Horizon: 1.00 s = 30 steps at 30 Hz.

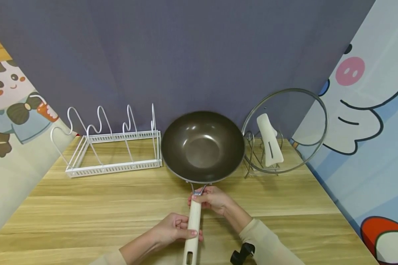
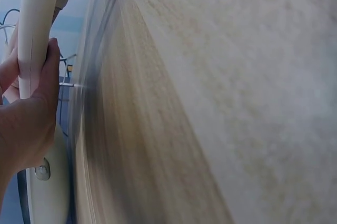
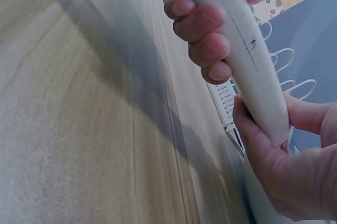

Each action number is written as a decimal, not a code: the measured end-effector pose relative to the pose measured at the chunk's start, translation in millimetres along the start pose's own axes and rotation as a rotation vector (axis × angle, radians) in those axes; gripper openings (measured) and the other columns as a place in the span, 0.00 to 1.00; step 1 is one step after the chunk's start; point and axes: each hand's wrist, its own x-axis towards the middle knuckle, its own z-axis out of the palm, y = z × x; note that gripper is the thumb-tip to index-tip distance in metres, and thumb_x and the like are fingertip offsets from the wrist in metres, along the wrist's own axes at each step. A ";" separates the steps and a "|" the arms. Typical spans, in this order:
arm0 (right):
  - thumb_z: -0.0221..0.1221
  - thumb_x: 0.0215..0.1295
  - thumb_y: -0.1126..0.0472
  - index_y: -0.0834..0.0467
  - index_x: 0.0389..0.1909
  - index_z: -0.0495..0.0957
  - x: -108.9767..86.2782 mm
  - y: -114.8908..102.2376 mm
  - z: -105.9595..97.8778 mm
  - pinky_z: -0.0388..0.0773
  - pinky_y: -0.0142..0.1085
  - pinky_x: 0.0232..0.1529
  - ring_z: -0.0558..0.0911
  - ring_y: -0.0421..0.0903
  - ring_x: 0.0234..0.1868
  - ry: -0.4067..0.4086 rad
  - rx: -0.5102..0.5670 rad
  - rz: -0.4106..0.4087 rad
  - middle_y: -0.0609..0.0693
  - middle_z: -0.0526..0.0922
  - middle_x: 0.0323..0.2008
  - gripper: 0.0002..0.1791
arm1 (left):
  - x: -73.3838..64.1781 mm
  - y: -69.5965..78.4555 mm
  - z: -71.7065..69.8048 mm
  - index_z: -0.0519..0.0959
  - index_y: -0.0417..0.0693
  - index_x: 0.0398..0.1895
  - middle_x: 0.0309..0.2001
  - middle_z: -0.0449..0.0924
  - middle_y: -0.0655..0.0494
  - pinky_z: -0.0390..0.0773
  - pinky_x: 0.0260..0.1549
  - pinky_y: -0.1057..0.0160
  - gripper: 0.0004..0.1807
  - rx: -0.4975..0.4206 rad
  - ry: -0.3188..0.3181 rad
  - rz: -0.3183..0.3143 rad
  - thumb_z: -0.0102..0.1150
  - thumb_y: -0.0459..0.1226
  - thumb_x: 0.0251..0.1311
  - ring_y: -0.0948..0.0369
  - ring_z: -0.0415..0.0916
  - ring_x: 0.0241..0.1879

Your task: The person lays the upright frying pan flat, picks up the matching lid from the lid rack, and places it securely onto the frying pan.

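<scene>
A dark-coated wok (image 1: 203,145) with a pale handle (image 1: 194,215) sits in the middle of the head view, its handle pointing toward me. My left hand (image 1: 174,230) grips the lower part of the handle, thumb on top. Close to the metal bracket at the pan end, my right hand (image 1: 213,200) holds the same handle between thumb and fingers. In the right wrist view the left hand's fingers (image 3: 202,29) curl round the handle from below. The left wrist view shows the wok's pale outer side (image 2: 50,192) and a rivet.
A white dish-style rack (image 1: 116,167) with wavy upright dividers stands left of the wok. To the right, a wire stand (image 1: 248,171) holds a glass lid (image 1: 303,156) with a pale upright handle (image 1: 270,140). A dark grey panel (image 1: 185,55) rises behind the wooden table (image 1: 86,213).
</scene>
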 end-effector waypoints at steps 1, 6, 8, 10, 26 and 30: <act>0.57 0.63 0.68 0.71 0.46 0.74 0.0 0.1 0.2 0.83 0.38 0.49 0.85 0.39 0.37 -0.002 0.000 -0.001 0.46 0.87 0.33 0.13 | -0.1 -0.1 -0.5 0.71 0.18 0.50 0.48 0.77 0.24 0.83 0.49 0.60 0.22 -0.001 -0.005 0.001 0.59 0.32 0.61 0.59 0.85 0.44; 0.57 0.63 0.68 0.70 0.45 0.75 0.1 0.0 0.8 0.83 0.38 0.50 0.85 0.40 0.37 -0.008 0.002 0.002 0.47 0.87 0.34 0.12 | -1.5 -0.3 -0.9 0.71 0.19 0.50 0.48 0.78 0.26 0.83 0.49 0.59 0.22 -0.003 -0.004 -0.008 0.59 0.33 0.62 0.58 0.85 0.45; 0.57 0.63 0.68 0.70 0.45 0.74 0.2 -0.3 1.0 0.83 0.38 0.50 0.85 0.39 0.37 -0.009 0.002 0.002 0.48 0.87 0.35 0.12 | -2.1 -0.1 -0.5 0.72 0.19 0.50 0.47 0.79 0.27 0.83 0.49 0.59 0.22 -0.004 0.005 -0.016 0.59 0.33 0.62 0.58 0.85 0.45; 0.57 0.63 0.68 0.70 0.45 0.74 0.3 -0.4 1.2 0.83 0.38 0.49 0.85 0.39 0.37 -0.013 0.002 0.000 0.48 0.87 0.35 0.11 | -2.6 0.1 -0.3 0.72 0.20 0.50 0.47 0.80 0.29 0.83 0.49 0.59 0.22 -0.005 0.010 -0.022 0.59 0.33 0.62 0.58 0.85 0.45; 0.57 0.64 0.69 0.66 0.42 0.75 -1.9 0.8 4.0 0.83 0.39 0.51 0.85 0.39 0.37 -0.032 0.022 0.015 0.45 0.87 0.33 0.08 | -7.8 3.8 2.4 0.72 0.21 0.50 0.46 0.83 0.35 0.83 0.48 0.58 0.22 -0.012 0.016 -0.059 0.60 0.34 0.62 0.59 0.86 0.44; 0.57 0.63 0.69 0.66 0.42 0.75 -3.3 0.6 4.1 0.83 0.39 0.52 0.85 0.39 0.38 -0.037 0.018 0.022 0.45 0.87 0.33 0.08 | -8.6 4.6 3.9 0.72 0.20 0.50 0.45 0.84 0.38 0.83 0.48 0.59 0.23 -0.015 0.016 -0.066 0.60 0.34 0.61 0.61 0.86 0.42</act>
